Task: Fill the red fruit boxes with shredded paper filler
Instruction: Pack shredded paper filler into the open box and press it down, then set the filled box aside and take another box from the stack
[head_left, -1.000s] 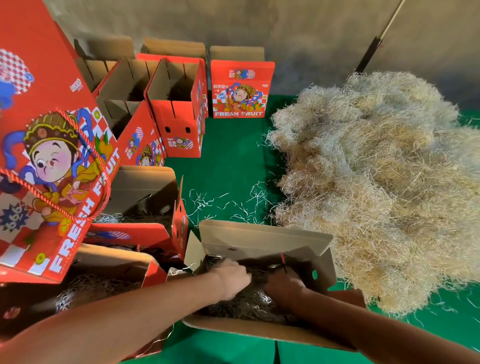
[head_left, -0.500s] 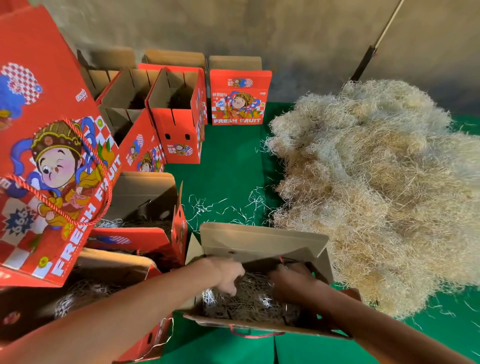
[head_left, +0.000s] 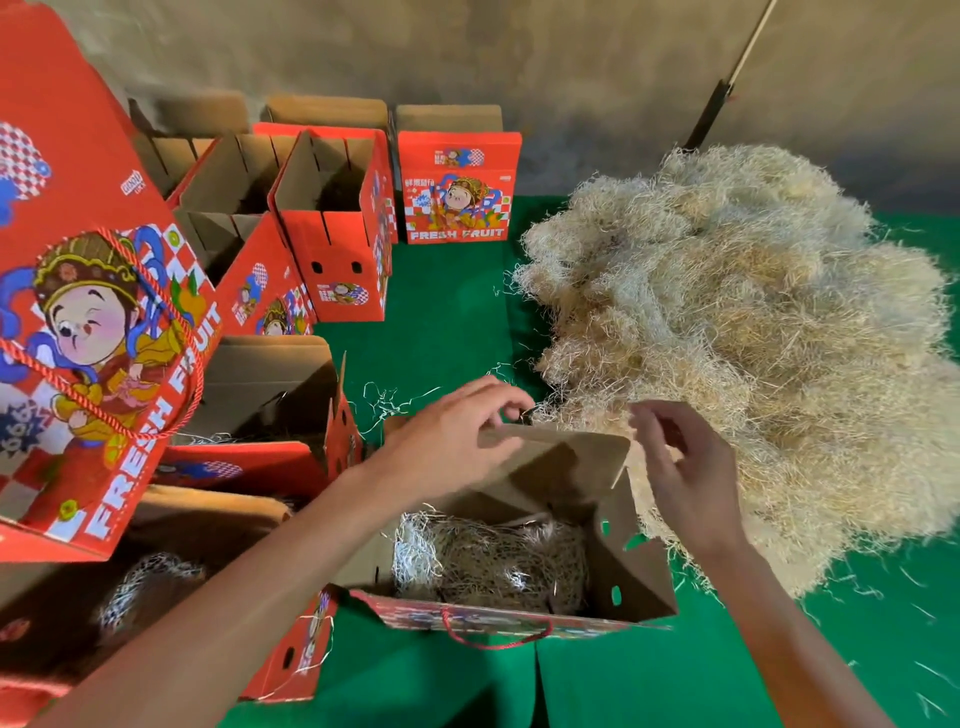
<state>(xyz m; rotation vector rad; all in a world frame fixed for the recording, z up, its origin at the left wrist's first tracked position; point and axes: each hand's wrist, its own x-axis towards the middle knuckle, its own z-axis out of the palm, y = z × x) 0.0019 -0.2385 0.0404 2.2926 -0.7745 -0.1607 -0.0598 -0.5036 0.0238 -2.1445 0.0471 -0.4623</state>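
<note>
Pale straw-coloured heap of shredded paper filler (head_left: 737, 332): large stock unused, just beyond the right fingers (head_left: 652, 415).
Green worktop (head_left: 441, 312): carries all.
Red printed cardboard fruit boxes at back (head_left: 332, 228): open, apparently unfilled.
Open red cardboard box (head_left: 519, 618): below both hands, filler covering its floor.
Left hand (head_left: 457, 436): fingers loosely curled over rear flap.
Right hand (head_left: 691, 483): fingers relaxed, holding nothing visible.
</note>
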